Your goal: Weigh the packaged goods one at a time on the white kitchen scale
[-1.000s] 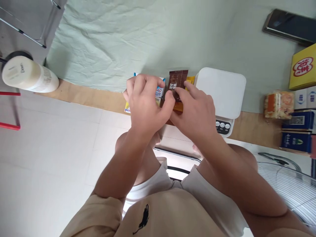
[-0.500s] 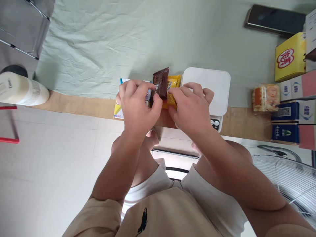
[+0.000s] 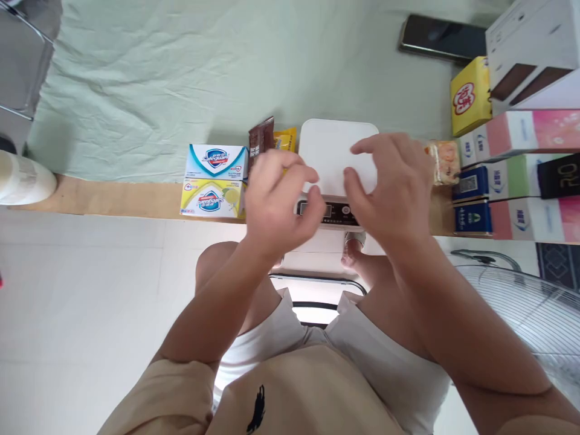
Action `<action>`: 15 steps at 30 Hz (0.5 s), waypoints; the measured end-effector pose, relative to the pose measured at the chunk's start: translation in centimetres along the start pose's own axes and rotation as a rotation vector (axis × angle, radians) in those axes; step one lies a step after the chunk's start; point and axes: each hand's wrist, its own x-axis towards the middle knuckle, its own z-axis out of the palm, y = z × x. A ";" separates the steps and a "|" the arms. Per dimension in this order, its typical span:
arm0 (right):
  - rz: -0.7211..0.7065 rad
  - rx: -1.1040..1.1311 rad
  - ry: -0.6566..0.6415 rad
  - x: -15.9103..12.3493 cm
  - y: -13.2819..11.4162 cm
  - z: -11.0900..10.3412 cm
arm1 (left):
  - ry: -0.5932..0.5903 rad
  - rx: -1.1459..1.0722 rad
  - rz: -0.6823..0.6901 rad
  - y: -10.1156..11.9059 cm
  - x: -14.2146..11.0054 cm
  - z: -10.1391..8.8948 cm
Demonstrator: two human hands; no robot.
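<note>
My left hand [image 3: 285, 202] hovers at the left front corner of a white kitchen scale [image 3: 333, 148], its fingers curved and apart with nothing between them. Over the scale's right side, my right hand [image 3: 392, 184] is open too, thumb and fingers spread. A dark control strip with a display runs along the scale's front. Left of the scale lie a brown snack packet [image 3: 261, 138] and a yellow packet [image 3: 285, 139], both partly behind my left hand. Beside them, two Safeguard soap boxes rest against each other, one white and blue [image 3: 217, 162], one yellow [image 3: 211, 198].
On the right stand a clear-wrapped snack [image 3: 444, 162], a yellow box [image 3: 471, 96] and several stacked cartons [image 3: 521, 133]. A phone [image 3: 441, 37] lies farther back on the green cloth [image 3: 181, 72]. A white bottle [image 3: 27, 179] is at far left; a fan [image 3: 521, 308] stands low right.
Both hands have left the brown and yellow packets and shifted right to the scale. The soap boxes now show uncovered. The view has turned toward the right.
</note>
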 end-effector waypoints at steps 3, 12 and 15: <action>0.146 -0.043 0.083 -1.3 4.6 0.4 | -0.064 -0.114 0.082 2.6 0.1 2.5; 0.404 -0.123 0.013 -2.2 7.8 1.2 | -0.156 -0.231 0.180 6.1 -0.1 7.7; 0.418 -0.081 0.006 -1.6 7.9 1.0 | -0.158 -0.231 0.184 6.3 -0.3 8.0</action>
